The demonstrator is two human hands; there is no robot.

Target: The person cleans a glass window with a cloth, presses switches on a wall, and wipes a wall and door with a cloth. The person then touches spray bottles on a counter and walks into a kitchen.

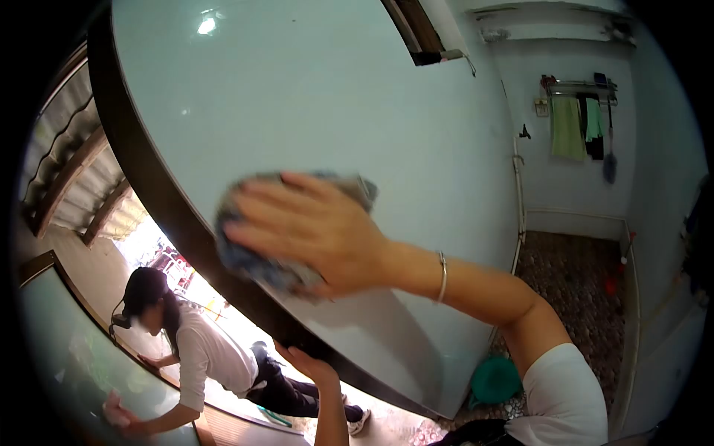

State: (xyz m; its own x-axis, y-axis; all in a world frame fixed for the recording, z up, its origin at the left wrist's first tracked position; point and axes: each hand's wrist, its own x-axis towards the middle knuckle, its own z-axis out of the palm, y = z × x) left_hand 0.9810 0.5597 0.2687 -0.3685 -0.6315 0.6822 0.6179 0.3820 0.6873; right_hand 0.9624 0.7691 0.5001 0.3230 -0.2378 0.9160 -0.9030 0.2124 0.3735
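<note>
Pale and glossy, a panel (312, 111) slants across the room, bordered along its near side by a dark edge (145, 160). Over it, close to that border, the right hand (312, 230) holds a bunched grey-blue cloth (256, 271) beneath its palm, fingers extended and slightly apart. Motion blurs both, so how firmly they press cannot be told. The left hand (309, 364) is lower down, open, its fingers close together and up against the dark edge; whether it bears any weight is unclear.

Wiping well here, I'd judge, calls for a flat palm, even pressure and overlapping strokes that run right up to the border, where grime can hide. Folding the cloth into a neat pad would keep loose corners from dragging, and a steady left hand could check any wobble in the panel. The bracelet (442, 277) on the right wrist should be kept off the glossy face lest it scratch.

Beyond the left hand, a co-worker (219, 349) in a white top leans over another framed panel (71, 357), one hand on a pink cloth (115, 410). Across on the right, a green tub (496, 379) sits on the floor, and towels (567, 128) hang from a wall rack (580, 83).
</note>
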